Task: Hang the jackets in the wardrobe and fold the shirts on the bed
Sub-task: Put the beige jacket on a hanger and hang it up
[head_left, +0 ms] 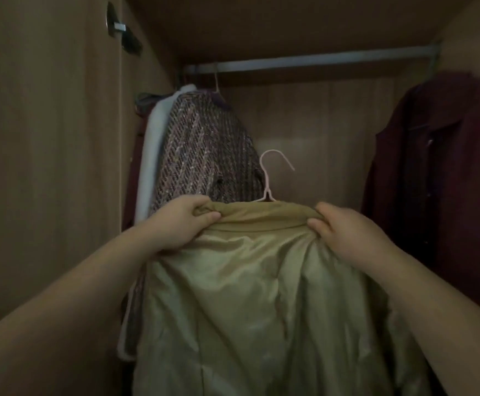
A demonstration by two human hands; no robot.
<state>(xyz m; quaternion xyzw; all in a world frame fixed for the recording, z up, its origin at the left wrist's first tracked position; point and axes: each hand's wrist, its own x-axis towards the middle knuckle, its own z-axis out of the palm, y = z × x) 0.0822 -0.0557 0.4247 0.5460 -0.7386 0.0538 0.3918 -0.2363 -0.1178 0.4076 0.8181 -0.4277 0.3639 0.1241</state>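
The tan jacket (261,295) fills the lower middle of the frame, held up in front of the open wardrobe (318,115) with its shiny, pale lining turned toward the camera. Its matte collar runs as a folded band across the top edge, at about mid-height of the frame. The jacket sits on a pale pink hanger (271,178), whose thin neck rises from behind the middle of the collar. The hook stands free in the air, well below the rail (304,60) and touching nothing.

The left hand (184,224), left of centre, grips the left end of the collar. Its fingers (201,203) are curled over the top of the fabric, with the thumb pressed against the near side. The right hand (347,235), right of centre, grips the other end the same way, its fingers (323,209) bunching the cloth against the thumb. Both bare forearms reach in from the lower corners of the frame.

Behind the left hand, a tweed jacket (204,147) with diagonal pinkish and dark stripes hangs from the rail on a similar pale hanger. Just to its left is a white garment (151,144), with darker clothes barely visible beyond it. At the right edge of the frame hangs a dark red coat (438,167), well apart from the tweed jacket. The grey rail crosses the upper part of the frame under the wooden top of the wardrobe. A metal hinge (116,25) shows on the wooden panel in the upper left. The light is dim.
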